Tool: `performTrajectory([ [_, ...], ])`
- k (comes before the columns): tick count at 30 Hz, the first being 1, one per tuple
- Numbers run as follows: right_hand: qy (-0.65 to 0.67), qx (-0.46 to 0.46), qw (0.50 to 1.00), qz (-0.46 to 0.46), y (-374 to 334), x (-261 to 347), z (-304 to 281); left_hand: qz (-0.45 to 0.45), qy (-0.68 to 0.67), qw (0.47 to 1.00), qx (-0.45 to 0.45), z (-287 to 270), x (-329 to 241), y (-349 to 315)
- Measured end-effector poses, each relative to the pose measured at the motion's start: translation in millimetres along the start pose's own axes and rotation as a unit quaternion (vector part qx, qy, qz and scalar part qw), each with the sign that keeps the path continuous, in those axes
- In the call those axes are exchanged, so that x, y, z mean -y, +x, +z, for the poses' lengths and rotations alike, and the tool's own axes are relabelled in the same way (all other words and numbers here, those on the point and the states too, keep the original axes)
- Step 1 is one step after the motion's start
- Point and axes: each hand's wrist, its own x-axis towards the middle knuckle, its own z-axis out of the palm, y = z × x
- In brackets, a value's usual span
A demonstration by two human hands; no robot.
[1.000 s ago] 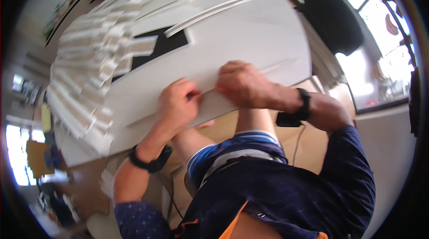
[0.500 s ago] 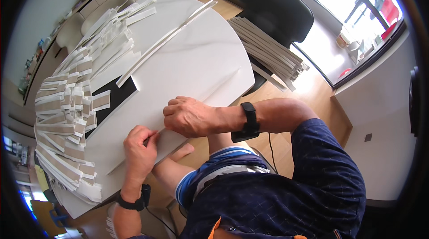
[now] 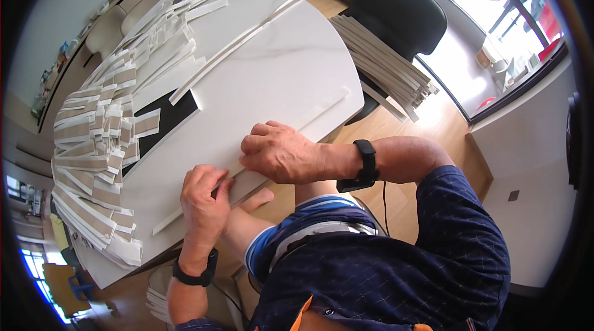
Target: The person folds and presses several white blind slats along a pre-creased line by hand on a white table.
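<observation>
Both hands press flat on one long white strip (image 3: 247,173) along the bench's (image 3: 291,77) near edge: left hand (image 3: 204,198) fingers curled on it, right hand (image 3: 278,151) spread flat beside. I'd say keep even pressure and slide outward so it sits straight. Farther back: one black sheet (image 3: 164,127), one longer strip (image 3: 241,37), way too many short pieces (image 3: 99,139) to count.

Home room: marble table (image 3: 291,65), office chair (image 3: 396,6)
</observation>
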Motion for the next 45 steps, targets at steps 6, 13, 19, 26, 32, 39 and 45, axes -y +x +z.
performTrajectory([
  [6,0.047,0.062,0.996,0.039,-7,14,-10,-0.024,0.024,0.999,0.025,0,3,-15],
  [13,-0.051,0.088,0.991,0.087,-40,32,-1,0.022,0.169,0.982,0.078,8,-7,-48],
  [19,-0.069,0.072,0.994,0.055,-49,37,-4,0.016,0.191,0.978,0.084,12,-3,-60],
  [26,-0.049,0.132,0.985,0.097,-61,32,-12,0.001,0.23,0.969,0.086,13,-9,-66],
  [32,-0.11,0.111,0.973,0.167,-93,19,-36,-0.019,0.235,0.969,0.076,6,-7,-79],
  [39,-0.17,0.099,0.957,0.213,-122,6,-61,-0.045,0.241,0.967,0.065,-20,16,-106],
  [45,-0.2,0.078,0.947,0.241,-134,-2,-77,-0.097,0.265,0.958,0.043,-61,41,-147],
])
